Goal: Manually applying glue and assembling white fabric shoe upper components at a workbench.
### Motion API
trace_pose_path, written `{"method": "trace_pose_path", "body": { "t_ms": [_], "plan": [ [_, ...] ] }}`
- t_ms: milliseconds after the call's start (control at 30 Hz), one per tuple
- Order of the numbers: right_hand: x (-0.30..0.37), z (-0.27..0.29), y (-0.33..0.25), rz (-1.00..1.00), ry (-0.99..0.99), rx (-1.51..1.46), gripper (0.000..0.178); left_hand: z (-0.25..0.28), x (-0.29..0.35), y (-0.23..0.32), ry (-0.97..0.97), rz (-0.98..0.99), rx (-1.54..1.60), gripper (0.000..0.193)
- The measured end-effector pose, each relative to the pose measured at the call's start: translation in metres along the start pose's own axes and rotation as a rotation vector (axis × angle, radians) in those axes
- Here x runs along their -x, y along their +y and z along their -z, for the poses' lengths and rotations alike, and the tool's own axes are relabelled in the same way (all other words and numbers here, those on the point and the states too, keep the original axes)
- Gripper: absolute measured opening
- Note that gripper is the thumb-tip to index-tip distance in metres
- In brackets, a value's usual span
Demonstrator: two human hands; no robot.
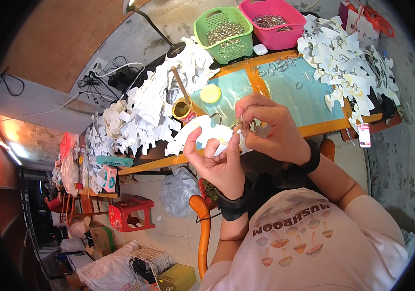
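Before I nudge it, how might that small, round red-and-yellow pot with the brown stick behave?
The small, round red-and-yellow pot may tip fairly easily, since the long brown stick reaches well past its rim. Once over, it could roll, given its round mouth. Its open top suggests anything loose inside might spill.

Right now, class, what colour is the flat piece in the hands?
Mostly white; the flat piece shows best in the head view.

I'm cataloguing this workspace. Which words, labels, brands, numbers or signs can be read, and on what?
Pale shirt: legible dark lettering beside mushroom drawings; wording not copied.
Lit phone: print too small to read.
Red-and-yellow pot: label print too blurred to read.
White bag: dark characters, too small to read.
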State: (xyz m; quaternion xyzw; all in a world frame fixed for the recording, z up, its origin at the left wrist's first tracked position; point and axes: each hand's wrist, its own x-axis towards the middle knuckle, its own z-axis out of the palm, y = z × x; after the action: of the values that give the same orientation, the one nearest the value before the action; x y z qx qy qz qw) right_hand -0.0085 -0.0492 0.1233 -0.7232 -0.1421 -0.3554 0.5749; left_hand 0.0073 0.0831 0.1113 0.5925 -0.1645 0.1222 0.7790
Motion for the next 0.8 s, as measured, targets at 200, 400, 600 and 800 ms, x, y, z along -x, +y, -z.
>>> {"method": "trace_pose_path", "body": {
  "t_ms": [200,400,600,800],
  "plan": [
    [0.006,0.015,0.013,-0.341,-0.131,-0.524,0.010,0.002,-0.007,0.000,-0.048,0.129,0.214,0.061],
    [0.004,0.007,-0.002,-0.310,0.064,-0.090,0.015,0.000,-0.002,-0.008,-0.004,0.103,0.300,0.063],
    [0.000,0.020,-0.005,-0.113,-0.141,-0.034,0.014,0.001,-0.003,-0.003,-0.029,0.123,0.277,0.065],
    [0.003,0.013,0.003,-0.099,-0.108,-0.106,0.006,-0.002,0.004,0.002,-0.001,0.093,0.083,0.065]
  ]
}}
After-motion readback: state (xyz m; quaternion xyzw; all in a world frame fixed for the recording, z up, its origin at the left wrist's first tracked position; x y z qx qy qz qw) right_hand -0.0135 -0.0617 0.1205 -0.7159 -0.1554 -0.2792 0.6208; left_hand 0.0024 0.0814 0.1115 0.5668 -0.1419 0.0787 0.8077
